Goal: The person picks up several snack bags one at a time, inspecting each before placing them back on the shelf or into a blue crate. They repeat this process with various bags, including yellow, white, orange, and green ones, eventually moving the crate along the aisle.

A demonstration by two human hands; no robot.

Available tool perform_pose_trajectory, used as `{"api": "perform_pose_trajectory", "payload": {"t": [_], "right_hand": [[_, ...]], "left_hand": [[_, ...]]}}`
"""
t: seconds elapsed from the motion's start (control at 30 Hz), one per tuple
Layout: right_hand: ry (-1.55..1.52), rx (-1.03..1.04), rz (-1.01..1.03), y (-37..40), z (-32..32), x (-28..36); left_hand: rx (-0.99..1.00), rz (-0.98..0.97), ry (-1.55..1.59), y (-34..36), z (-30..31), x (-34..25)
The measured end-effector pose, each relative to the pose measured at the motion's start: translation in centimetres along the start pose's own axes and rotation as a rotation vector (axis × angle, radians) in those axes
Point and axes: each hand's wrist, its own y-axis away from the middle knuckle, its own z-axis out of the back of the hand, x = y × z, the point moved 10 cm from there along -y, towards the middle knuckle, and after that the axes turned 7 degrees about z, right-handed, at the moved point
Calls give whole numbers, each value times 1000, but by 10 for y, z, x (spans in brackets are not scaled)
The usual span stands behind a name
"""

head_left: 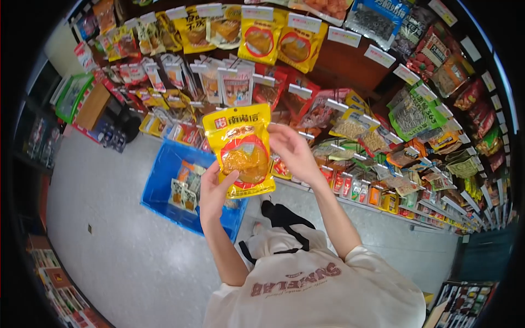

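Observation:
A yellow snack bag (pixel 246 156), with a red ring and a clear window showing orange-brown food, is held upright in front of my chest. My left hand (pixel 216 188) grips its lower left edge, thumb on the front and fingers behind. At the right edge, my right hand (pixel 292 150) holds the bag with its fingers partly hidden behind it. Below the bag, on the floor, stands a blue bin (pixel 158 177) holding several packets, among them a pale packet (pixel 184 195).
Shelves of hanging snack packets curve across the top and right, with matching yellow bags (pixel 261 38) on the upper row. Price tags (pixel 344 36) stick out along the hooks. A green crate (pixel 74 98) and bottles (pixel 112 138) are at the left. Grey floor (pixel 115 229) surrounds the bin.

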Motion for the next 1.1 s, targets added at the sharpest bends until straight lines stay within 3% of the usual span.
{"api": "perform_pose_trajectory", "payload": {"t": [0.1,0.13,0.23,0.4,0.47,0.57,0.7,0.93,1.0,1.1], "right_hand": [[45,-136,181,-68,36,19],[-24,-165,149,-90,45,19],[3,-139,325,-157,61,35],[-82,-233,425,-235,71,41],[-109,-281,527,-243,73,38],[96,-430,600,-223,82,57],[57,-328,611,-217,71,70],[274,-189,755,-221,53,94],[482,-191,815,-217,46,97],[539,-187,832,-219,44,95]], "left_hand": [[-17,-13,-58,-36,8,-4],[-15,-31,-69,-50,8,-12],[-40,-35,-107,-96,13,-31],[22,-22,-113,-167,11,-52],[39,14,-77,-190,8,-54],[8,27,-122,-220,8,-53],[9,38,-157,-244,-3,-55],[31,-45,-197,-273,-11,-66],[67,-15,-90,-281,-10,-66],[100,2,-47,-292,-8,-70]]}}
